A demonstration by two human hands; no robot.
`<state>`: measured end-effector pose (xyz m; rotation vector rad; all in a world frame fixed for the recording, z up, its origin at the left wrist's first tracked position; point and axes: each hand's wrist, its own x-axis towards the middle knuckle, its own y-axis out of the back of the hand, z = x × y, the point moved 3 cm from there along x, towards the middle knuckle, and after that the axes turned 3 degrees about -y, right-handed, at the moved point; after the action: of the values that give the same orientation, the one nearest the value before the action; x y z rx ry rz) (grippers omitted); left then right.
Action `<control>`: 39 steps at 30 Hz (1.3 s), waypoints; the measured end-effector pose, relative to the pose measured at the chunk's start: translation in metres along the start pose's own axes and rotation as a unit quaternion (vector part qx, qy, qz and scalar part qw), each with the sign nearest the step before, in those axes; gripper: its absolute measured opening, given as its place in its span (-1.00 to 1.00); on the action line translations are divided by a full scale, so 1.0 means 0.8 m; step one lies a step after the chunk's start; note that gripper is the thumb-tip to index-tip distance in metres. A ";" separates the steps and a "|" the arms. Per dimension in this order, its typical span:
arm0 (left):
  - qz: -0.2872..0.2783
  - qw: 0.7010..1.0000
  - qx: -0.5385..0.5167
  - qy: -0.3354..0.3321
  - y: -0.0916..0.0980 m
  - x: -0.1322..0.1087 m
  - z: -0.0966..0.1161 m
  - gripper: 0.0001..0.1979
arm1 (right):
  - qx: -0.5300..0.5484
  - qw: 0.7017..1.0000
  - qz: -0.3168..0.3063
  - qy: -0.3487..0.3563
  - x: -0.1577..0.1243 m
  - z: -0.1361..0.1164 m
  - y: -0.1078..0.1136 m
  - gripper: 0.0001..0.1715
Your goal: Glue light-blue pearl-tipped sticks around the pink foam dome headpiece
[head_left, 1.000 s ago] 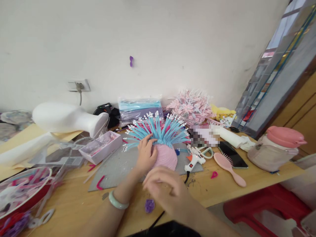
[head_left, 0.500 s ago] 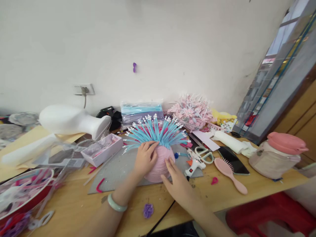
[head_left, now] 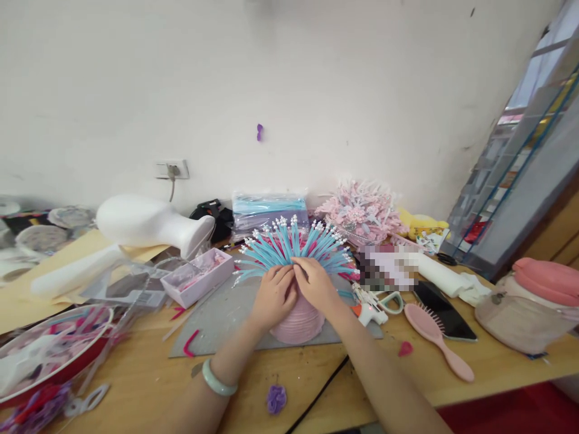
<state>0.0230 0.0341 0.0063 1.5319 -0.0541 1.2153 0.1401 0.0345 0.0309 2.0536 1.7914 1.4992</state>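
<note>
A pink ribbed dome sits in front of me, and from its top fans a spray of blue pipe cleaners tipped with small white beads. Wearing a pale bangle, my left hand curls around the dome's upper left side, fingers closed at the foot of the pipe cleaners. From the right, my right hand pinches at the same spot, its fingertips meeting those of the left. Both hands hide the exact point they grip. Behind the blue spray, some deep pink pipe cleaners show in part.
Beneath the dome lies a grey mat. On the right are a glue gun, scissors, a pink hairbrush, a phone and a lidded jug. Leftward are a pale box, a white mannequin head and a red-sided basin.
My right hand has moved up from the dome's lower right side to its top, joining my left hand, and its fingers have closed. The view has shifted slightly left.
</note>
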 end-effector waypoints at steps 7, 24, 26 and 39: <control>0.007 1.000 -0.007 0.006 0.000 0.001 0.001 -0.70 | -0.010 0.998 0.054 -0.011 -0.017 0.007 -0.013 -0.62; -0.024 1.000 0.008 0.007 0.003 0.006 0.003 -0.76 | -0.012 0.997 0.074 -0.023 -0.020 0.011 -0.020 -0.58; -0.024 1.000 0.007 0.007 0.003 0.006 0.002 -0.76 | -0.002 0.997 0.077 -0.029 -0.019 0.012 -0.020 -0.57; 0.000 0.999 -0.018 -0.039 0.000 0.002 -0.002 -0.67 | 0.012 0.996 0.081 -0.027 -0.021 0.015 -0.019 -0.60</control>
<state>0.0226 0.0365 0.0076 1.5468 -0.1274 1.1482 0.1385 0.0328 0.0056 2.2772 1.6681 1.4487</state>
